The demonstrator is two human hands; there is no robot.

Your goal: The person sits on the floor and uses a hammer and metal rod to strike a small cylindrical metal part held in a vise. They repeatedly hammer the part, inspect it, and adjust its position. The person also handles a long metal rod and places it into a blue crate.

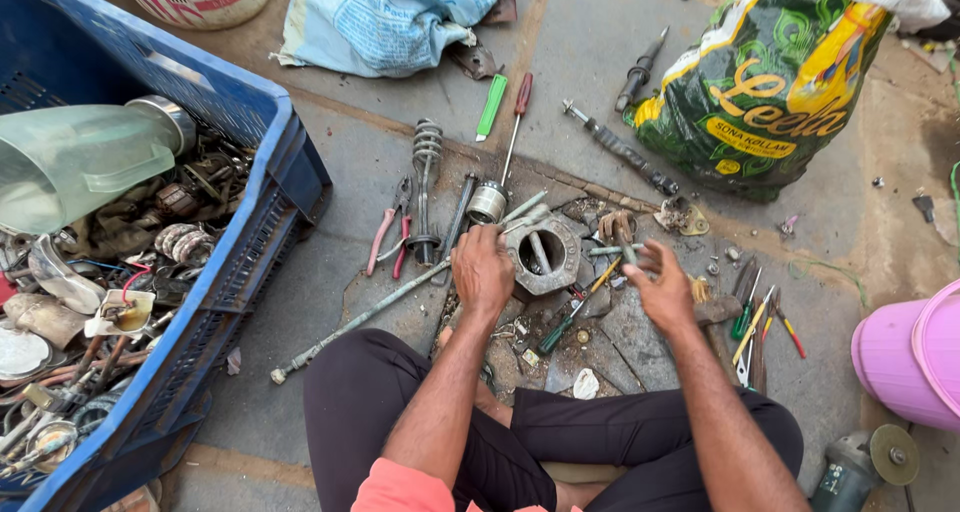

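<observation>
On the stone floor before your knees, your left hand (482, 270) is closed on thin metal rods (524, 212) beside the ring-shaped metal housing (545, 255); your right hand (660, 287) hangs half-open, seemingly empty. Seating a rod looks next, needing steady alignment.

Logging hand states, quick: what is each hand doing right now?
Left hand: closed on thin metal rods beside the hexagonal metal block.
Right hand: blurred, fingers spread, open; seems to hold nothing.
</observation>
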